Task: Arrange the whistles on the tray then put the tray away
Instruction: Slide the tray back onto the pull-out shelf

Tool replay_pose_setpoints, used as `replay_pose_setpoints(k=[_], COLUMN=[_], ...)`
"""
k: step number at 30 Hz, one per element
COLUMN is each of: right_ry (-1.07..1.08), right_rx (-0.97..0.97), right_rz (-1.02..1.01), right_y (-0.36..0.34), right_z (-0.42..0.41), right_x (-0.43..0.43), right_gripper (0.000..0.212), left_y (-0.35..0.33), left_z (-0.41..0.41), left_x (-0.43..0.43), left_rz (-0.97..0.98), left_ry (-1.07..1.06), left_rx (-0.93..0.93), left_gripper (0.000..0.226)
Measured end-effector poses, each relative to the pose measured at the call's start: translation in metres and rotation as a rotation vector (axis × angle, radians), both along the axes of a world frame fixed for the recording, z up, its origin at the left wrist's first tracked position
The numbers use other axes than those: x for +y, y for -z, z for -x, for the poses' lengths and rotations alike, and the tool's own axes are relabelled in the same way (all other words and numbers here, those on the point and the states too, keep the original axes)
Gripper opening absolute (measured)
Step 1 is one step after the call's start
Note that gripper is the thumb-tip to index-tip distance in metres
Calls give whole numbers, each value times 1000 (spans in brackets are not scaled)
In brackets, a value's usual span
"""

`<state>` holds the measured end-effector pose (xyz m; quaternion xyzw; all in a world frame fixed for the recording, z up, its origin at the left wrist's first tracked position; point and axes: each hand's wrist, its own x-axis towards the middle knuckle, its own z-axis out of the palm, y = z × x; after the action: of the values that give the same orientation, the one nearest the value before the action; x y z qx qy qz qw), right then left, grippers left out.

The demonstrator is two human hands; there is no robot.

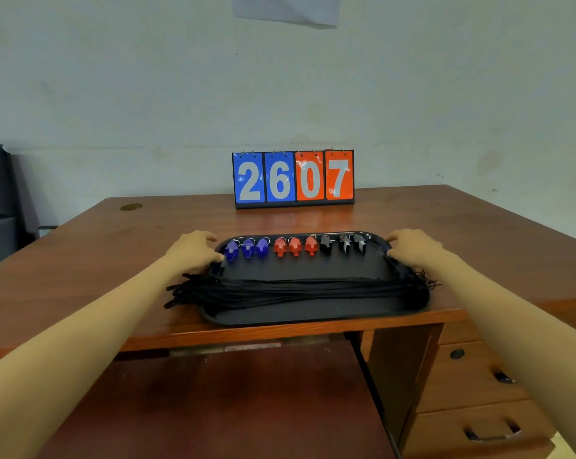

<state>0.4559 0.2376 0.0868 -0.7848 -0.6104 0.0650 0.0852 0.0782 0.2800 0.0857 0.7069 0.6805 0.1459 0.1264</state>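
Judging the arranging done, with three blue, three red and three black plastic whistles [294, 247] lined along the far side of the black rectangular plastic tray [313, 318] near the wooden desk [97, 256] front, I grip its ends, left hand [193, 251] and right hand [412, 248] curled on the rim, with putting it away left.

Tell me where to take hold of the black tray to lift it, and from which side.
Take the black tray by its two short ends, one hand from each side, grip on the raised rim. The left hand and right hand already rest there. It is wide, and the whistles stand loose in a row, with the black lanyards spilling over the left edge, so a level two-handed lift seems safest.
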Motion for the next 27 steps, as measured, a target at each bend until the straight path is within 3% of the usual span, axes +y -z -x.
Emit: replay_pose_setpoints(k=[9, 19, 27], right_ry=[4, -6, -4], right_rx=[89, 180, 175], right_rz=[-124, -217, -264], right_y=[2, -23, -35], right_z=[1, 9, 35], right_x=[-3, -48, -137], right_gripper=[29, 29, 32], left_y=[6, -4, -1], left_z=[4, 24, 54], left_x=[7, -13, -95], left_rz=[-11, -51, -92], left_ry=[-59, -35, -29], left_rx=[-42, -234, -343], left_gripper=[30, 35, 33])
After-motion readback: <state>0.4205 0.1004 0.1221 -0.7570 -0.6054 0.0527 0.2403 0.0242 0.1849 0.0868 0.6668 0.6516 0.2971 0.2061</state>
